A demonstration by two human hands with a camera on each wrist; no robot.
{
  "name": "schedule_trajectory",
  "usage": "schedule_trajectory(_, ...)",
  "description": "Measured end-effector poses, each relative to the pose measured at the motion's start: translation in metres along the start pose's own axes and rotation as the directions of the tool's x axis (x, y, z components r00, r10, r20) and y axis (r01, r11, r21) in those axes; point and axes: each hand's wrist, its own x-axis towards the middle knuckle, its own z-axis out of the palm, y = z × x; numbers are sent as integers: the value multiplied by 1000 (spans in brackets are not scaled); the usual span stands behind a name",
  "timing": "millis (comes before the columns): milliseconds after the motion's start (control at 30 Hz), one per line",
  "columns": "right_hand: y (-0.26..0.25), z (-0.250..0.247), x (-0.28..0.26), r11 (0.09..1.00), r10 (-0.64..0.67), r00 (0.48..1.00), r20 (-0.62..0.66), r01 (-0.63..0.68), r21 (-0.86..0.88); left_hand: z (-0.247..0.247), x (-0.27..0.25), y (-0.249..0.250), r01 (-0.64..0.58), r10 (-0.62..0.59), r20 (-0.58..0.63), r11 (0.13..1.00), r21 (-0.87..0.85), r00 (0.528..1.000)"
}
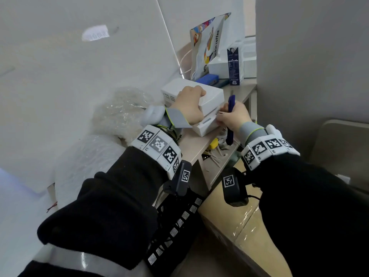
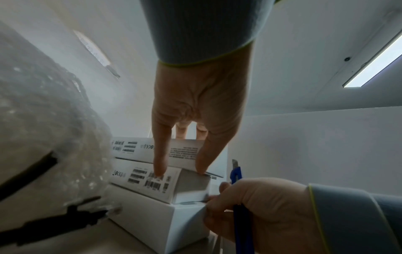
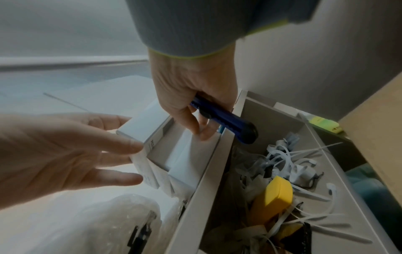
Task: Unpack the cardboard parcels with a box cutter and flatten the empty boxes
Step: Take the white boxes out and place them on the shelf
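On the counter (image 1: 201, 148) sits a stack of white boxes (image 1: 207, 108). The left hand (image 1: 188, 105) presses the top box with straight fingers; the right hand (image 1: 232, 116) is curled around the blue box cutter (image 1: 231, 104) while its fingertips tug an end flap. Best to keep the blade pointed away from the left fingers — and pin the stack firmly — so only 1 flap moves.
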Motion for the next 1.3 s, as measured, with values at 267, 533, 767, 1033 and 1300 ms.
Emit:
schedule_trajectory(267, -13, 28, 6, 988, -56, 997, 48, 63, -142, -5, 17, -23, 116, -116, 2, 992, -47, 993)
schedule_trajectory(533, -21, -2, -16, 998, -26, 996, -83, 22, -52, -14, -1, -7, 72, -91, -181, 992, -107, 979)
schedule_trajectory(767, -16, -74, -75, 998, 36, 988, -148, -42, -38, -1, -43, 87, -214, 164, -233, 954, -210, 958)
schedule_trajectory(1033, 10, -190, -172, 969, 219, 908, -356, -246, -30, 85, -93, 183, -398, 453, 95, 852, -340, 887)
schedule_trajectory(1300, 33, -273, -284, 928, 288, 799, -529, -369, -52, 139, -151, 269, -546, 722, 321, 681, -487, 613)
